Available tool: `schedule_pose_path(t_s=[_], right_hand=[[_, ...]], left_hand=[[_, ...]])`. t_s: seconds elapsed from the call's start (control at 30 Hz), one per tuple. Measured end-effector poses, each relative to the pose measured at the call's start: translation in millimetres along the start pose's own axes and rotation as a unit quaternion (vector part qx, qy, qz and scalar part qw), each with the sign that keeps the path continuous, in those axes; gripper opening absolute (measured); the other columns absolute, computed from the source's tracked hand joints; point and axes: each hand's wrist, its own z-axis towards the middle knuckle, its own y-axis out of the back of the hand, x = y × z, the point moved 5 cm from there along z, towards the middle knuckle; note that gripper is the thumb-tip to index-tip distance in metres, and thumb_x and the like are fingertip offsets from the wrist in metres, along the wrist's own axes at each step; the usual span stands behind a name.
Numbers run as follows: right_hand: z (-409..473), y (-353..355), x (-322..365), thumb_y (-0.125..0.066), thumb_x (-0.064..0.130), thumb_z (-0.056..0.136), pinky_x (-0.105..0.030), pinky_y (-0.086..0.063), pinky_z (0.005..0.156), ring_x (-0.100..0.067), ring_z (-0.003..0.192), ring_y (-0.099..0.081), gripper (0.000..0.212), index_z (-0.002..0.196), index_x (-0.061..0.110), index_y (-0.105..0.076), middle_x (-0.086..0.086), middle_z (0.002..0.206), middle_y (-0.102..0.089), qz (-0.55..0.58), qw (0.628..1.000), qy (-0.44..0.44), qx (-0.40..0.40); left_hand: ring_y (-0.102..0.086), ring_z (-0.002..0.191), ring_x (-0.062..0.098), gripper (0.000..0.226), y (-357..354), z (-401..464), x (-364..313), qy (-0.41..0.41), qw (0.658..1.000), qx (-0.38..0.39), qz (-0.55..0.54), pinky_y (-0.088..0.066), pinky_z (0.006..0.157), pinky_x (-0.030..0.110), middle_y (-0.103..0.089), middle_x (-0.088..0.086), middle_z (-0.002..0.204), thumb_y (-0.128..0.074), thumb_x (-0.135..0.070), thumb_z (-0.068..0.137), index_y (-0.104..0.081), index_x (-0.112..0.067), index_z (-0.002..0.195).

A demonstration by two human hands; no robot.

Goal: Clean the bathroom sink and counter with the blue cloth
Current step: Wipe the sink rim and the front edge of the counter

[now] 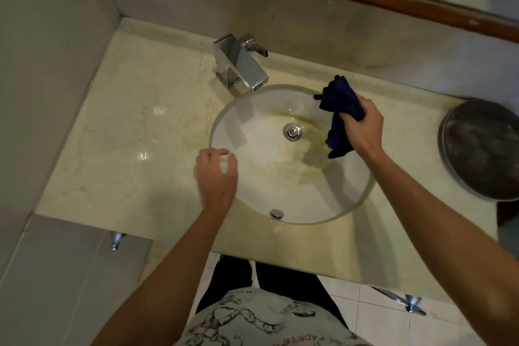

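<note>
One blue cloth (341, 115) is gripped in a bunch by the right hand (362, 126) and is held over the right side of the white sink (295, 194). Yellow-brown stains are seen in the bowl around the drain (292, 132). The left hand (216, 174) is loosely curled over the sink's left rim, holding nothing. A round metal tray (483, 149) is set on the counter (118, 132).

The crumpled dark blue cloth (341, 115) hung over the right rim of the stained round white sink (280, 191), set in the cream marble counter (134, 132).
</note>
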Motion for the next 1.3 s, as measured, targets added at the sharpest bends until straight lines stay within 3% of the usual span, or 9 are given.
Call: schedule_pose_path(t_s=[0.1,0.27,0.37,0.5,0.67,0.87,1.07,1.2,1.3], right_hand=[[-26,-19,3,-0.061,0.009,0.091,-0.017,-0.05,0.068,0.008,0.067,-0.062,0.011,0.097,0.015,-0.068,0.018,0.072,-0.064,0.056,0.998,0.012,0.021],[-46,-62,-16,-0.06,0.022,0.083,-0.041,-0.055,0.079,-0.017,0.089,-0.065,0.025,0.104,0.032,-0.069,0.004,0.094,-0.065,-0.065,0.977,0.088,0.183],[-81,-92,-24,-0.058,0.02,0.076,-0.032,-0.045,0.072,-0.018,0.088,-0.057,0.059,0.134,0.03,-0.064,0.008,0.099,-0.051,-0.238,0.869,0.236,0.364],[-131,-124,-39,-0.064,0.014,0.072,-0.03,-0.03,0.063,-0.028,0.082,-0.056,0.067,0.138,0.023,-0.063,-0.004,0.099,-0.052,-0.333,0.749,0.307,0.484],[-144,-168,-22,-0.066,0.019,0.079,-0.031,-0.033,0.062,-0.029,0.083,-0.059,0.062,0.14,0.021,-0.06,-0.003,0.101,-0.053,-0.286,0.805,0.285,0.434],[-100,-239,42,-0.062,0.027,0.088,-0.029,-0.036,0.064,-0.029,0.08,-0.062,0.028,0.114,0.019,-0.068,-0.004,0.091,-0.056,-0.228,0.901,0.228,0.292],[-17,-233,45,-0.064,0.028,0.081,-0.035,-0.053,0.068,-0.028,0.079,-0.068,0.028,0.102,0.012,-0.073,-0.009,0.092,-0.074,-0.113,0.988,0.017,0.103],[-5,-212,29,-0.067,0.023,0.082,-0.042,-0.057,0.072,-0.032,0.087,-0.066,0.037,0.118,0.01,-0.067,-0.01,0.107,-0.066,-0.218,0.951,0.153,0.159],[-15,-212,21,-0.082,0.009,0.072,-0.041,-0.053,0.071,-0.04,0.094,-0.065,0.06,0.129,0.006,-0.064,-0.019,0.115,-0.065,-0.331,0.808,0.409,0.265]], left_hand=[[-0.06,0.104,0.015,0.028,-33,1,-53,-0.01,0.988,0.115,-0.099,-0.049,0.098,0.033,-0.059,-0.003,0.117,-0.06,-0.034,0.095,-0.072,-0.015,0.112],[-0.058,0.113,0.02,0.029,-21,22,-62,-0.037,0.999,-0.008,-0.01,-0.048,0.099,0.037,-0.061,0.003,0.124,-0.047,-0.017,0.099,-0.067,-0.016,0.121],[-0.055,0.111,0.025,0.035,8,25,-20,-0.049,0.988,-0.112,0.09,-0.041,0.093,0.039,-0.059,0.009,0.125,-0.05,-0.006,0.091,-0.065,-0.014,0.122],[-0.057,0.107,0.027,0.035,21,18,25,-0.009,0.987,-0.13,0.092,-0.039,0.09,0.038,-0.063,0.008,0.118,-0.045,-0.008,0.092,-0.065,-0.011,0.12],[-0.055,0.102,0.024,0.032,21,16,26,0.016,0.988,-0.145,0.041,-0.031,0.088,0.028,-0.064,0.007,0.109,-0.038,-0.017,0.099,-0.064,-0.009,0.116],[-0.056,0.095,0.029,0.03,23,19,30,0.016,0.989,-0.148,0.025,-0.043,0.087,0.043,-0.062,0.01,0.104,-0.036,-0.021,0.103,-0.06,-0.006,0.109],[-0.056,0.092,0.027,0.019,17,18,32,0.001,0.988,-0.14,0.058,-0.04,0.086,0.037,-0.062,0.006,0.105,-0.044,-0.015,0.103,-0.059,-0.009,0.112],[-0.057,0.091,0.028,0.019,16,20,31,-0.001,0.987,-0.129,0.092,-0.04,0.085,0.038,-0.062,0.006,0.105,-0.046,-0.016,0.101,-0.06,-0.009,0.112],[-0.056,0.09,0.027,0.02,14,20,32,0.002,0.988,-0.12,0.098,-0.04,0.085,0.037,-0.062,0.005,0.105,-0.046,-0.017,0.102,-0.06,-0.01,0.113]])
